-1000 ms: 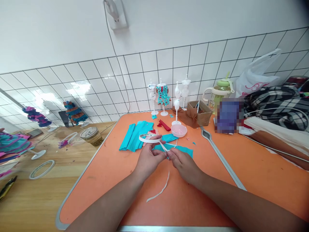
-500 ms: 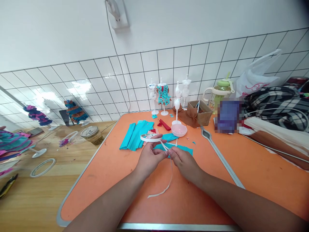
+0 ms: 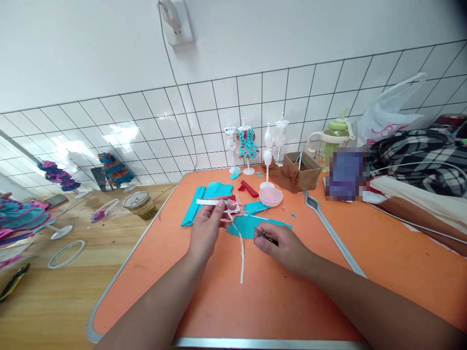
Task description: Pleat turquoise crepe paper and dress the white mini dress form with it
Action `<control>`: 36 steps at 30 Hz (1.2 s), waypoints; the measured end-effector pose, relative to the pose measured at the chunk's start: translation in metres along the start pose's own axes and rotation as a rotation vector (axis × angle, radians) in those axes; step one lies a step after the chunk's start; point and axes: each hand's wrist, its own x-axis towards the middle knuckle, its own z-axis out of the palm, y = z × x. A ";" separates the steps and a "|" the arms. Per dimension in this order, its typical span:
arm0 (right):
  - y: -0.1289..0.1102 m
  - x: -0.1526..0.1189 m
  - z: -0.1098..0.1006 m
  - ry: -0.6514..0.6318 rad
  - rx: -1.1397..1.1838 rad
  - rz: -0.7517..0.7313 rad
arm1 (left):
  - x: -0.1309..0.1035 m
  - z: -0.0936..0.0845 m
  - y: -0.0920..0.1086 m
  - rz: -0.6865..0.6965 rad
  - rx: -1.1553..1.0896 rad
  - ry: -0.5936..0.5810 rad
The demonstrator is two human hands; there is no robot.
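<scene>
My left hand (image 3: 206, 226) is closed around a thin roll of white tape (image 3: 209, 201), held above blue crepe paper (image 3: 191, 208). A narrow white strip (image 3: 242, 257) hangs down from beside its fingertips. To the right, my right hand (image 3: 282, 242) grips a small dark pointed tool (image 3: 269, 237); its exact kind is unclear. The tool's tip points left, apart from the strip. Under and between the hands lies a flat blue crepe paper piece (image 3: 244, 227). Red paper (image 3: 250, 188) and a pink bowl (image 3: 270, 196) are just beyond.
Several small white dress forms, one with blue ruffles (image 3: 247, 143), stand by the wall. Right of them are a cardboard box (image 3: 310, 172) and a green-lidded bottle (image 3: 337, 133). On the wooden table at left are a jar (image 3: 139, 204), a white ring (image 3: 66, 254) and a cutter (image 3: 13, 282).
My left hand has moved left with the tape roll, away from my right hand. My right hand has shifted slightly right and down, and the dark tool now shows in it.
</scene>
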 end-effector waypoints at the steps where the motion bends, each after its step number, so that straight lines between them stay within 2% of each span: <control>1: -0.002 -0.001 -0.002 0.056 -0.014 -0.021 | 0.001 -0.002 0.002 -0.001 -0.033 -0.014; 4: -0.004 -0.003 -0.007 0.323 -0.089 -0.083 | 0.000 -0.005 0.005 -0.029 -0.131 -0.091; 6: 0.000 0.001 -0.013 0.402 -0.181 -0.115 | -0.003 -0.004 0.006 0.012 -0.188 -0.088; 8: 0.011 0.007 -0.020 0.349 -0.282 -0.114 | -0.005 -0.005 0.007 0.113 -0.236 -0.037; 10: 0.028 0.015 -0.026 0.198 -0.351 -0.097 | -0.005 -0.008 0.010 0.196 -0.260 0.012; 12: 0.046 0.020 -0.029 0.003 -0.400 -0.100 | -0.002 -0.013 0.014 0.219 -0.269 0.037; 14: 0.058 0.022 -0.029 -0.099 -0.456 -0.087 | 0.003 -0.019 0.018 0.216 -0.291 0.057; 16: 0.062 0.022 -0.026 -0.081 -0.498 -0.076 | 0.007 -0.024 0.020 0.218 -0.318 0.070; 20: 0.049 0.026 -0.018 0.166 -0.442 -0.045 | 0.011 -0.026 0.018 0.173 -0.343 0.017; 21: 0.044 0.029 -0.015 0.193 -0.406 -0.012 | 0.011 -0.025 0.017 0.152 -0.350 -0.007; 22: 0.041 0.034 -0.011 0.187 -0.376 0.029 | 0.012 -0.023 0.015 0.133 -0.361 -0.029; 24: 0.038 0.046 -0.004 0.087 -0.382 0.113 | 0.013 -0.020 0.015 0.100 -0.391 -0.067; 27: 0.043 0.066 0.004 -0.042 -0.530 0.202 | 0.014 -0.019 0.023 0.081 -0.444 -0.080; 29: 0.048 0.078 0.005 -0.049 -0.595 0.241 | 0.013 -0.024 0.035 0.112 -0.459 -0.047; 33: 0.051 0.095 -0.002 0.001 -0.622 0.274 | 0.006 -0.042 0.066 0.228 -0.452 0.095; 36: 0.046 0.101 -0.009 0.024 -0.575 0.286 | -0.005 -0.053 0.083 0.200 -0.385 0.148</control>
